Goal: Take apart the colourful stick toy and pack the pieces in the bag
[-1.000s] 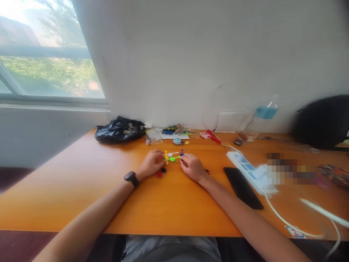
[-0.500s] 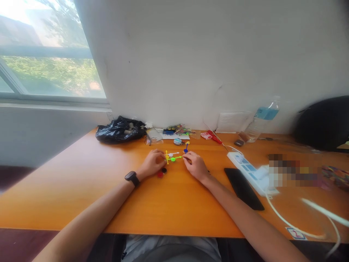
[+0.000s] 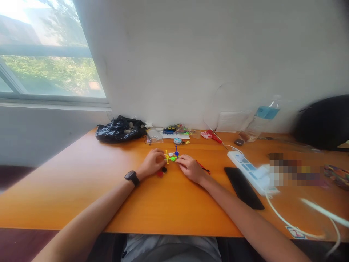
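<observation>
The right hand pinches the near end of a blue arrow piece, thumb and forefinger closed together. The left hand curls beside a yellow arrow piece, its fingertips at the left ends of the cluster; whether they grip or merely steady it, I cannot tell.

The small cluster lies between the hands: about 2 to 3 o'clock from the left, 10 o'clock from the right. The blue piece is plainly nearer the right hand. Its long axis runs from 6 to 12 o'clock, nearly parallel to the yellow one, and across the right ends of the green piece and white piece, which lie roughly along 9 to 3. That crossing, I judge, is what matters; whether the parts are joined there is too small to see.

Outward from the cluster, a red disc and black disc sit at 7 o'clock, a round tin near 12, a black plastic bag at 10, and a white power strip just past 3.
</observation>
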`<state>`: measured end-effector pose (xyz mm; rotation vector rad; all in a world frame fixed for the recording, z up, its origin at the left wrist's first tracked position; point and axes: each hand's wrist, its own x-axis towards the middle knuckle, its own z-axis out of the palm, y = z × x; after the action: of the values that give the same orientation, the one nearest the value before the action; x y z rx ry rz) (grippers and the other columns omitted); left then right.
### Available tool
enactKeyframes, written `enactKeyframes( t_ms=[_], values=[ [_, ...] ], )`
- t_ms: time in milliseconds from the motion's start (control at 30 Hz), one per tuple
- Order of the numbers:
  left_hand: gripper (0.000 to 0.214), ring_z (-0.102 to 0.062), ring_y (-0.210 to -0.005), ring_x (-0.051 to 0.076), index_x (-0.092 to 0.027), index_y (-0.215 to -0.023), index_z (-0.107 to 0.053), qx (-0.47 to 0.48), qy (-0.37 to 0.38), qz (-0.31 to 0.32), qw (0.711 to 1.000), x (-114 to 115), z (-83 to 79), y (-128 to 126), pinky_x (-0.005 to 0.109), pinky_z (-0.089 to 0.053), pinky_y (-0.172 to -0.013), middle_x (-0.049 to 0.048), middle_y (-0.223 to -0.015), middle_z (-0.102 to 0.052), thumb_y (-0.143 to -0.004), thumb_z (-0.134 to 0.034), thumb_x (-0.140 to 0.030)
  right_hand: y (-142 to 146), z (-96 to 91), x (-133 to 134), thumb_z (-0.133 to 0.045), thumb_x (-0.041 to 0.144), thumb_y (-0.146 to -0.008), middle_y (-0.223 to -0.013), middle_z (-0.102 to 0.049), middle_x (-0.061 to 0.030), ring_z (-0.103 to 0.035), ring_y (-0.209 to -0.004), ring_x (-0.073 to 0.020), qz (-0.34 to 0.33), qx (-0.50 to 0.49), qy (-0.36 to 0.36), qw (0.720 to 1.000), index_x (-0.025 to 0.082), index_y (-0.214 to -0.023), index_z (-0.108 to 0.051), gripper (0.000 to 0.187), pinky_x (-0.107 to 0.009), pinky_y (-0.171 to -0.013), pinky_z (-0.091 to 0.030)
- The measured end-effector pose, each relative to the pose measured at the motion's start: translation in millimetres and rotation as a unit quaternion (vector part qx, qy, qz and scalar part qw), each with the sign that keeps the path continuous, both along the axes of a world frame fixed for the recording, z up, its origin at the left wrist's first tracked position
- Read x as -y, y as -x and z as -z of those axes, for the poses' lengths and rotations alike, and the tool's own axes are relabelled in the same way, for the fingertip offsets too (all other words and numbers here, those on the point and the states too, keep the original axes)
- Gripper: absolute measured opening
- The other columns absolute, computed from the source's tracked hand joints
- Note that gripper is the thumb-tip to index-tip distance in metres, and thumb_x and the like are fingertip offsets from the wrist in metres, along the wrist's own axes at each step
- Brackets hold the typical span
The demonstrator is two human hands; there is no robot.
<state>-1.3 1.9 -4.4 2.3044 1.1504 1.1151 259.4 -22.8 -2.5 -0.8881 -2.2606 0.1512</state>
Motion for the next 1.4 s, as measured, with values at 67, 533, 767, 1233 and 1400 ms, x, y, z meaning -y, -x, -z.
enactKeyframes(
  t_ms=[67, 533, 767, 1233, 1400],
  values=[
    [0.012, -0.063, -0.112, 0.028, -0.022, -0.093, -0.074, -0.001, 0.002, 0.001, 1.000, -0.2, -0.1, 0.1, 0.044, -0.049, -0.104, 0.0093, -0.118, -0.069, -0.090, -0.071, -0.033, 0.2, 0.4, -0.4, -0.055, 0.009, -0.100, -0.106, -0.071, -0.0087, -0.067, -0.100, -0.0225, 0.002, -0.001, 0.002, 1.000, 0.023, -0.111, -0.075, 0.027, -0.037, -0.092, -0.055],
    [0.012, -0.064, -0.112, 0.028, -0.022, -0.091, -0.074, 0.000, 0.002, 0.003, 1.000, -0.1, -0.3, -1.1, 0.045, -0.049, -0.104, 0.0096, -0.118, -0.068, -0.089, -0.071, -0.033, 1.6, -2.4, 0.7, -0.056, 0.009, -0.099, -0.100, -0.071, -0.0081, -0.066, -0.096, -0.0219, 0.008, 0.020, 0.005, 1.000, 0.022, -0.104, -0.075, 0.023, -0.035, -0.089, -0.055],
    [0.011, -0.064, -0.111, 0.028, -0.022, -0.092, -0.074, 0.003, 0.002, 0.004, 1.000, 0.6, -0.5, -1.3, 0.045, -0.049, -0.104, 0.0091, -0.117, -0.069, -0.090, -0.071, -0.032, 1.4, -6.0, 2.6, -0.057, 0.008, -0.098, -0.103, -0.072, -0.0078, -0.066, -0.099, -0.0225, 0.018, 0.027, -0.002, 0.999, 0.023, -0.107, -0.074, 0.024, -0.036, -0.090, -0.055],
    [0.009, -0.064, -0.108, 0.027, -0.023, -0.092, -0.074, -0.003, 0.001, 0.006, 1.000, 0.4, -1.8, -1.1, 0.044, -0.049, -0.101, 0.0079, -0.114, -0.070, -0.089, -0.071, -0.031, 0.3, -6.4, 2.2, -0.057, 0.010, -0.098, -0.102, -0.071, -0.0076, -0.066, -0.097, -0.0227, 0.023, 0.030, -0.011, 0.999, 0.024, -0.106, -0.074, 0.023, -0.036, -0.089, -0.054],
    [0.009, -0.064, -0.110, 0.027, -0.023, -0.094, -0.074, 0.001, -0.001, 0.010, 1.000, 0.7, -2.0, -0.8, 0.044, -0.049, -0.103, 0.0083, -0.115, -0.070, -0.089, -0.071, -0.031, 0.4, -7.6, 4.2, -0.062, 0.015, -0.097, -0.104, -0.072, -0.0078, -0.067, -0.098, -0.0240, 0.044, 0.037, -0.014, 0.998, 0.024, -0.111, -0.072, 0.020, -0.037, -0.089, -0.054]
  ],
)
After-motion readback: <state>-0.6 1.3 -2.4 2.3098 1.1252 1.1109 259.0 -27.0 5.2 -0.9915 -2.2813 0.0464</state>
